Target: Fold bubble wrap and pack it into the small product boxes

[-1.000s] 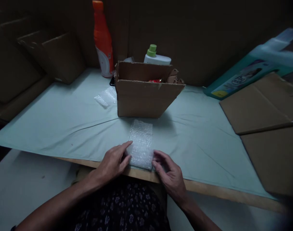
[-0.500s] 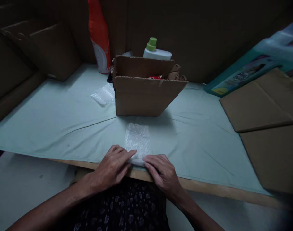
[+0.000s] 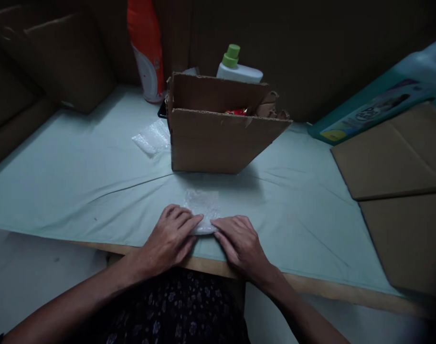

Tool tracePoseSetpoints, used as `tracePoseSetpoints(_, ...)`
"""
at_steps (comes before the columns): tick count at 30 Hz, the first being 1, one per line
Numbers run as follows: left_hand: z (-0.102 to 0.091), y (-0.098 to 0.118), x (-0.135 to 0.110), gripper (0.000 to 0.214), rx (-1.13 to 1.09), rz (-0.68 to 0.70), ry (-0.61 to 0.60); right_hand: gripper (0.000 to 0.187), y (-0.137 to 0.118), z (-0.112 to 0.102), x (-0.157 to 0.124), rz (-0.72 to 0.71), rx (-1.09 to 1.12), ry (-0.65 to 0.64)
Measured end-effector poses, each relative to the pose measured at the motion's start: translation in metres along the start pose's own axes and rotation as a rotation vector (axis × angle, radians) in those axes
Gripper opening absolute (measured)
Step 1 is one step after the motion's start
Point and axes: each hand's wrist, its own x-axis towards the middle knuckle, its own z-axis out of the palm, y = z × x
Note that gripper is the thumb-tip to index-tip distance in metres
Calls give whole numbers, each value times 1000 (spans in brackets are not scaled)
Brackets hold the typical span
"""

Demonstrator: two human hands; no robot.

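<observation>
Bubble wrap (image 3: 204, 201) lies on pale cloth (image 3: 292, 205), 6 o'clock from open box (image 3: 210, 143). Left hand (image 3: 171, 234) at its 8 o'clock, right hand (image 3: 241, 243) at 4 o'clock, fingers narrow, pinching its near edge. Looks partway: near edge seems turned over, far part flat, not yet folded.

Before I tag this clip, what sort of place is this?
Probably an improvised indoor work corner, home or workshop unclear: a cloth-covered table holds an open cardboard box and bubble wrap.
</observation>
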Motion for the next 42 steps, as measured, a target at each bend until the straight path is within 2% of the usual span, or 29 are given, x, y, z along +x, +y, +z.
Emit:
tracePoseSetpoints(3, -1, -5, 5, 38, -58, -110, 4, 27, 1, -6, 6, 47, 46, 7)
tracePoseSetpoints(6, 0, -14, 14, 37, 27, -218, 23, 30, -1, -9, 12, -8, -121, 53)
tracePoseSetpoints(8, 1, -20, 17, 38, 98, -268, 30, 33, -2, -8, 16, -79, -227, 0)
tracePoseSetpoints(10, -1, -22, 17, 39, 75, -329, 59, 28, 2, -4, 20, -118, -280, -85)
tracePoseSetpoints(12, -4, -19, 12, 44, -80, -421, 105, 21, 8, 1, 25, -105, -261, -102)
tracePoseSetpoints(15, -9, -7, 2, 56, -474, -645, 165, 17, 17, 5, 31, -45, -113, 27)
tracePoseSetpoints(18, -8, 3, 1, 82, -942, -856, 188, 16, 13, 5, 34, -45, 0, 118)
tracePoseSetpoints(20, -6, 6, 7, 93, -1140, -922, 196, 19, 5, 2, 33, -113, 33, 91)
tracePoseSetpoints(22, -3, 6, 15, 92, -1189, -949, 198, 21, -1, -2, 28, -154, 68, 52)
tracePoseSetpoints(24, 1, 6, 19, 84, -1124, -928, 225, 32, -1, -9, 23, -55, 147, 38)
tracePoseSetpoints(27, 10, 9, 18, 67, -906, -789, 278, 66, 7, -18, 18, 303, 473, -13)
tracePoseSetpoints(28, 13, 10, 17, 60, -828, -712, 285, 70, 10, -21, 19, 407, 607, -61)
tracePoseSetpoints(29, 14, 11, 17, 54, -757, -619, 278, 66, 12, -23, 21, 479, 714, -122)
tracePoseSetpoints(31, 9, 11, 22, 51, -614, -382, 280, 48, 15, -30, 29, 527, 788, -226)
tracePoseSetpoints(34, -25, 0, 50, 59, -306, -20, 426, 34, 19, -52, 46, 484, 628, -227)
tracePoseSetpoints(36, -57, -14, 77, 69, -64, 75, 545, 29, 27, -79, 56, 440, 484, -126)
tracePoseSetpoints(38, -85, -29, 103, 74, 147, 58, 617, 24, 40, -110, 66, 398, 360, 34)
tracePoseSetpoints(40, -99, -42, 121, 57, 254, 71, 589, 21, 54, -140, 77, 380, 253, 256)
tracePoseSetpoints(42, -100, -49, 127, 34, 274, 135, 528, 19, 66, -165, 93, 366, 124, 455)
